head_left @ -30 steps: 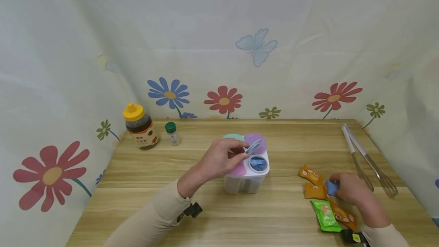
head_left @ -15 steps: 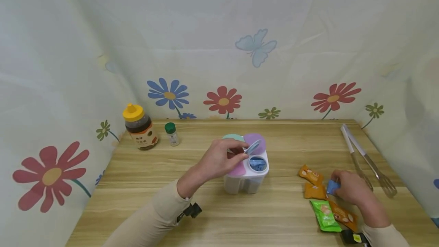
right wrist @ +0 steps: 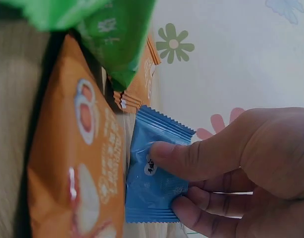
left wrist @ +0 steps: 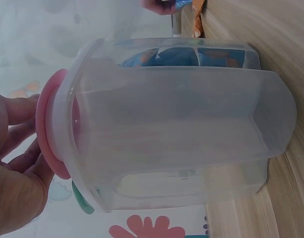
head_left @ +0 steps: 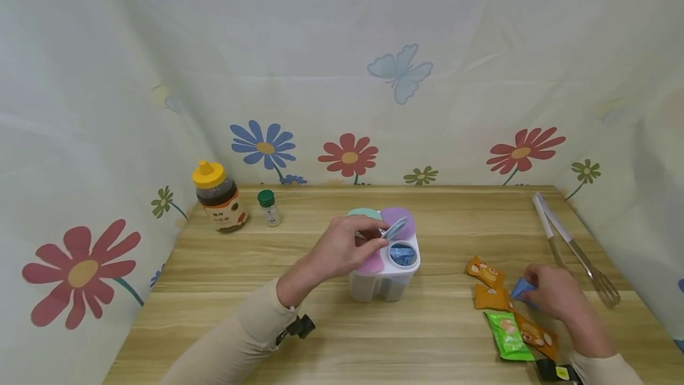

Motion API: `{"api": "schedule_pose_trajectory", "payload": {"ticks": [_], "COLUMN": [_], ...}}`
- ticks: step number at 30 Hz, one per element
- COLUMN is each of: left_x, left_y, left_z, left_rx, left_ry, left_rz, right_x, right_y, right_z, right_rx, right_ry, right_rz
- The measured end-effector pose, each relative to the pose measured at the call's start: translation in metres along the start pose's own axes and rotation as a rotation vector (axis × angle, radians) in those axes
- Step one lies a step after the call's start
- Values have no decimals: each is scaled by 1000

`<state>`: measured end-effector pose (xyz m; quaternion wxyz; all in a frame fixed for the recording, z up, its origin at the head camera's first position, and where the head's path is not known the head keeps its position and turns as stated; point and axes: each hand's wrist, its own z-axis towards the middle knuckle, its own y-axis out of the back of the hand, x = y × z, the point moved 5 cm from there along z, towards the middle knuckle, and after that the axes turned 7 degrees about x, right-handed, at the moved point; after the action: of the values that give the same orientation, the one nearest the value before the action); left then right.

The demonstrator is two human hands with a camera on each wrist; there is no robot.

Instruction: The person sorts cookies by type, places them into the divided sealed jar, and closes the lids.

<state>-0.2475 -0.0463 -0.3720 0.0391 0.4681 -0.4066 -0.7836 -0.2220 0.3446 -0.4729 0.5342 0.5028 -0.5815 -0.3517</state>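
Blue packet (right wrist: 153, 186), glossy with crimped zigzag ends, pinched in right hand (right wrist: 241, 168).

A small blue packet (right wrist: 154, 186) with crimped ends lies beside the orange packets (head_left: 490, 297). A clear four-compartment container (head_left: 386, 278) stands upright mid-tabletop, one blue flap lid (head_left: 394, 230) raised.

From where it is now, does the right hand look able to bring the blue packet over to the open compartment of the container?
Probably yes. The right hand pinches the blue packet; bare table separates it from the open compartment, whose lid the left hand holds up.
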Motion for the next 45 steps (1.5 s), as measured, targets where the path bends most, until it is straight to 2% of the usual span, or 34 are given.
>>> {"api": "schedule_pose_trajectory", "payload": {"ticks": [8,17,29,36,40,45], "left_x": [1,1,-1,0,0,1], "left_y": [0,-1,-1,-1,-1,-1], "left_z": [0,-1,-1,-1,0,0], "left_rx": [-2,-9,-6,1,1,-1], "left_ry": [11,4,1,27,21,16], "left_rz": [-3,-3,-7,-12,-11,-16], "right_x": [-2,1,9,17,25,34], "right_y": [3,6,11,18,23,27], "right_z": [-4,-6,-7,-11,-11,-10], "right_rx": [-69,-97,-140,-255,-331,-386], "right_ry": [-1,-30,9,107,136,157], "right_rz": [7,46,70,84,76,83]}}
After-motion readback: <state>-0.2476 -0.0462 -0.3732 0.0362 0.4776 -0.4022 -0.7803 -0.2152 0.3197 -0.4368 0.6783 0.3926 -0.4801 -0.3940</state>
